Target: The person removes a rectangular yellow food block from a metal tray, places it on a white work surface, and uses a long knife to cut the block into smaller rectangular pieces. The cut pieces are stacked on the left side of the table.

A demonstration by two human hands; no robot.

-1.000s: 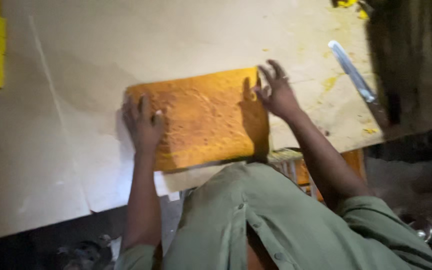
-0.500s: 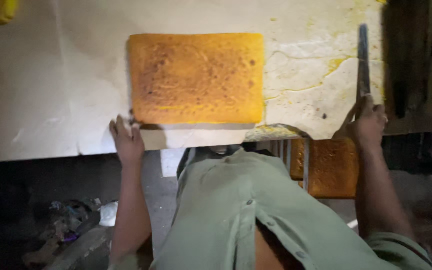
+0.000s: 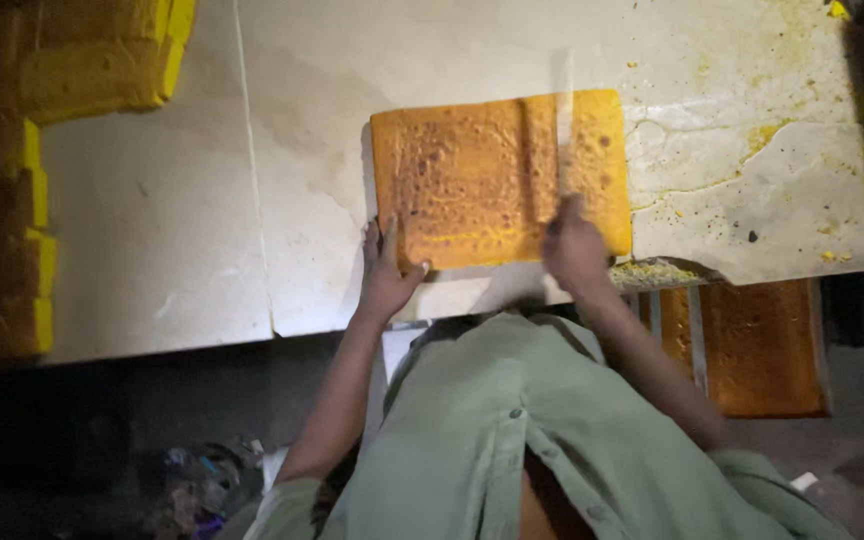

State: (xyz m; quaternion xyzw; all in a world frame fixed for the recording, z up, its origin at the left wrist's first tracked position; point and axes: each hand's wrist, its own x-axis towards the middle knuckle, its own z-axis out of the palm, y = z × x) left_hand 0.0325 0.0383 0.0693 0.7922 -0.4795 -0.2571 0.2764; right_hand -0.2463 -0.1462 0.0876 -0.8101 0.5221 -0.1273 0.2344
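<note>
The cake [image 3: 472,180] is a big flat slab, golden brown on top with small holes and dark spots. It lies on the white paper [image 3: 202,220] that covers the table, near the front edge. A long groove runs down it on the right side, and the knife [image 3: 564,130] stands in that groove, blurred.

The right hand [image 3: 574,250] is closed in a fist around the knife handle, at the near edge of the cake. The blade points away from the person. The left hand [image 3: 387,270] is open and flat, fingers together, and presses on the near left corner of the cake.

Both arms reach up from the green shirt [image 3: 512,440] and bend a little at the elbows.

More yellow cake pieces [image 3: 102,60] sit far off at the left edge. Crumbs [image 3: 652,270] lie by the right hand. Another brown slab [image 3: 762,345] sits lower down, under the table edge on the right
</note>
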